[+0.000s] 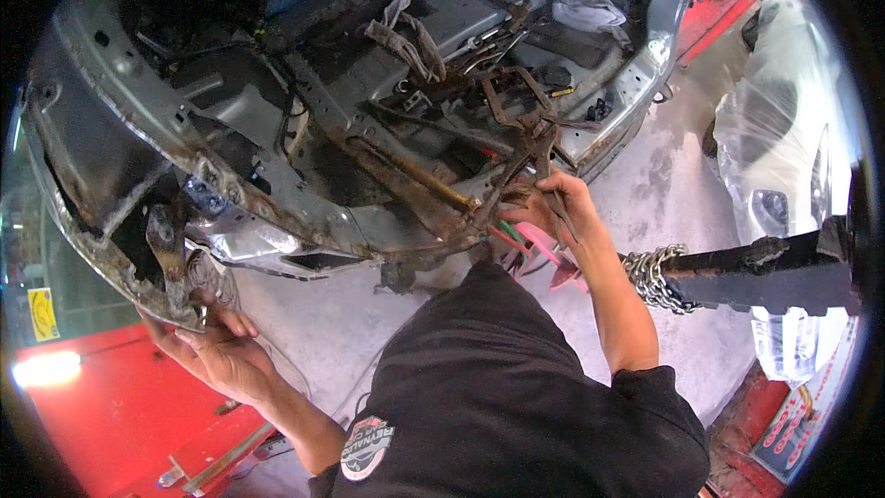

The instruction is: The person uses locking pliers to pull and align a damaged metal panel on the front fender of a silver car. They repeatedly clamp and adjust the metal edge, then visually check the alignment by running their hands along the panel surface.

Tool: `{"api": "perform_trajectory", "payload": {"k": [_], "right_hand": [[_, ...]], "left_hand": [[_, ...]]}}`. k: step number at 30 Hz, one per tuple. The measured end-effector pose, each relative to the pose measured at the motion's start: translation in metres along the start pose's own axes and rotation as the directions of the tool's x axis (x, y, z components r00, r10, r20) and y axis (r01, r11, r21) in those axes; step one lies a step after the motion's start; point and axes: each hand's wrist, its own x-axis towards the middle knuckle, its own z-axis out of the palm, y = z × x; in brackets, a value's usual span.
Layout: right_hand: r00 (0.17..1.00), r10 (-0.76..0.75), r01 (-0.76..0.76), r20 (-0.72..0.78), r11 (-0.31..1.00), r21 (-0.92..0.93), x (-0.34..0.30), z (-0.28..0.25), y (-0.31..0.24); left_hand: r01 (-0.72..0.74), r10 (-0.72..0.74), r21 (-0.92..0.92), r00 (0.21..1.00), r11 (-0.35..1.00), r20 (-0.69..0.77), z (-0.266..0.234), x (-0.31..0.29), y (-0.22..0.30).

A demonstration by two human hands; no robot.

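- The left hand point(219, 358), in the left near part, has fingers bent around the lower lip of a curved metal panel point(192, 316), grasping it; this edge looks thin and torn.
- The right hand point(564, 198), nearer to the middle, has fingers closed on a rusty tool point(533, 134), brown, rough, with crossed arms and angular frame; how exactly the fingers wrap it is partly hidden.
- This tool rests over the near right rim of the grey car body point(318, 221), whose sheet metal is smooth but rusted at the seams.
- Farther lies a crumpled grey cloth point(419, 46).
- To the right, a shiny link chain point(653, 278) circles a black beam point(765, 272).
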Motion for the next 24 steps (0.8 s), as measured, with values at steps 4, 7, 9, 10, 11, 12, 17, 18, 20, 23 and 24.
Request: {"api": "perform_trajectory", "payload": {"k": [4,7,9,10,11,12,17,18,20,23,24], "right_hand": [[0.970,0.080,-0.144,-0.231,0.950,-0.277,0.019,-0.042,-0.017],[0.930,-0.346,0.026,-0.125,0.401,-0.916,0.056,-0.061,-0.040],[0.903,-0.425,0.043,0.069,-0.070,-0.997,0.070,-0.075,-0.051],[0.910,-0.403,0.002,0.095,-0.226,-0.974,0.075,-0.075,-0.055],[0.917,-0.380,-0.035,0.120,-0.378,-0.925,0.081,-0.076,-0.058],[0.932,-0.349,-0.064,0.094,-0.416,-0.907,0.087,-0.078,-0.058],[0.915,-0.321,-0.033,0.246,-0.665,-0.746,0.138,-0.157,-0.031],[0.884,-0.316,-0.003,0.344,-0.739,-0.673,0.146,-0.165,-0.021],[0.945,-0.248,0.000,0.213,-0.651,-0.759,0.149,-0.136,-0.023],[0.954,-0.238,-0.021,0.180,-0.655,-0.755,0.128,-0.097,-0.027],[0.961,-0.182,0.019,0.206,-0.705,-0.709,0.126,-0.091,-0.028]], "left_hand": [[0.042,-0.040,0.048,0.998,0.998,-0.038,-0.005,-0.002,-0.001],[0.019,-0.016,0.045,0.998,0.999,-0.064,-0.009,-0.001,-0.007],[0.026,-0.023,0.057,0.998,0.998,-0.060,-0.007,-0.004,-0.006],[0.028,-0.024,0.062,0.998,0.998,-0.060,-0.005,-0.005,-0.004],[0.036,-0.034,0.037,0.996,0.999,-0.077,0.000,-0.006,0.001],[0.033,-0.029,0.049,0.997,0.998,-0.077,0.000,-0.006,0.003],[0.036,-0.019,0.104,0.987,0.994,-0.159,0.000,-0.008,0.014],[0.041,-0.016,0.126,0.980,0.991,-0.198,-0.003,-0.008,0.015],[0.119,-0.037,0.236,0.946,0.965,-0.323,-0.006,-0.010,0.019],[0.036,0.006,0.217,0.981,0.976,-0.192,0.008,-0.012,0.018],[0.041,-0.008,0.195,0.986,0.980,-0.168,0.007,-0.011,0.020]]}}
